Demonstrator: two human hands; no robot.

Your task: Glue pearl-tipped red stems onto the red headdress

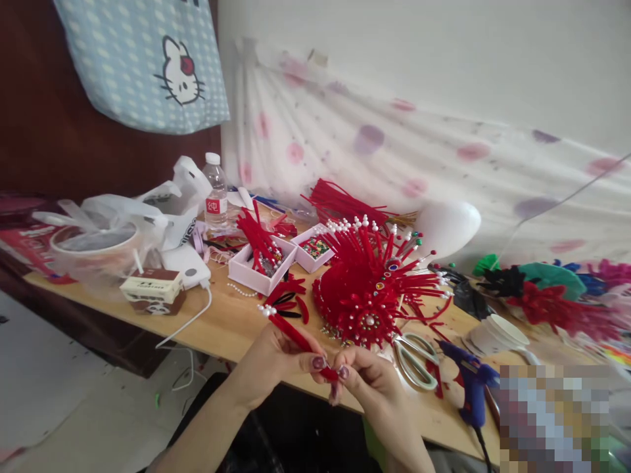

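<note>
A bundle of red fuzzy pipe cleaners (pixel 292 330) with white beads at its far end lies across my left hand (pixel 280 358), whose fingers are closed around it. My right hand (pixel 367 378) pinches the near end of the same bundle, thumb against forefinger. Just beyond my hands stands a red headdress (pixel 345 289) with radiating red stems, white bead tips, a beaded flower and coloured gems. Green-and-white handled scissors (pixel 417 361) lie to the right of my right hand, beside the headdress.
A blue glue gun (pixel 470 381) with a cord lies at the right, near paper cups (pixel 497 335). Pink boxes (pixel 261 279) of beads and red stems stand behind my hands. A water bottle (pixel 215 190), drink carton (pixel 152 291) and plastic-bagged bowl (pixel 96 243) occupy the left. A white foam head (pixel 448 226) is behind.
</note>
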